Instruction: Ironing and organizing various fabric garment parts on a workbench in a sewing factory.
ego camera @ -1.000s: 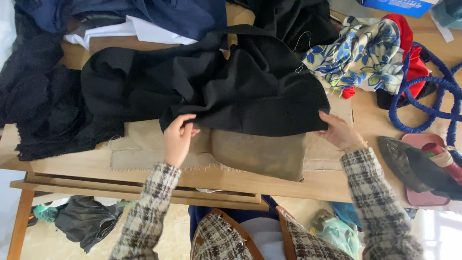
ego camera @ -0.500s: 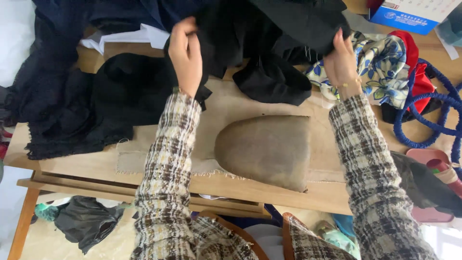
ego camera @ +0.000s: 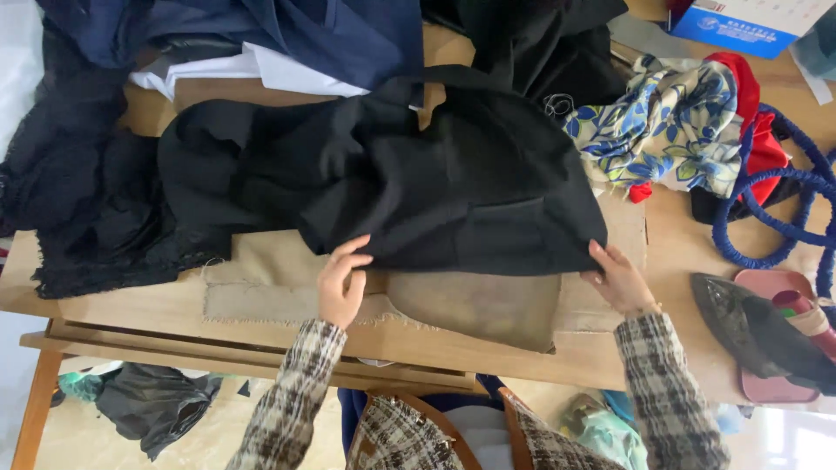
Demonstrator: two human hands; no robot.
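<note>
A black garment (ego camera: pixel 409 174) lies spread over a rounded tan pressing pad (ego camera: pixel 475 305) on the wooden table (ego camera: pixel 131 313). My left hand (ego camera: pixel 341 280) pinches the garment's near hem at the left of the pad. My right hand (ego camera: pixel 620 278) grips the hem's right corner. Both sleeves are plaid. The pad's lower half shows below the cloth, and beige canvas (ego camera: pixel 261 287) lies under it.
A dark lace cloth (ego camera: pixel 78 218) hangs at the left edge. Navy fabric (ego camera: pixel 331 35) and white cloth (ego camera: pixel 279 74) lie at the back. A floral blue-and-yellow cloth (ego camera: pixel 670 122), red fabric, a blue cord (ego camera: pixel 775 200) and a flat iron (ego camera: pixel 758 326) on a pink stand sit at the right.
Half a second ago both hands held the black garment raised at the back, baring the pad. Now they have pulled it down toward me, covering the pad's upper half.
</note>
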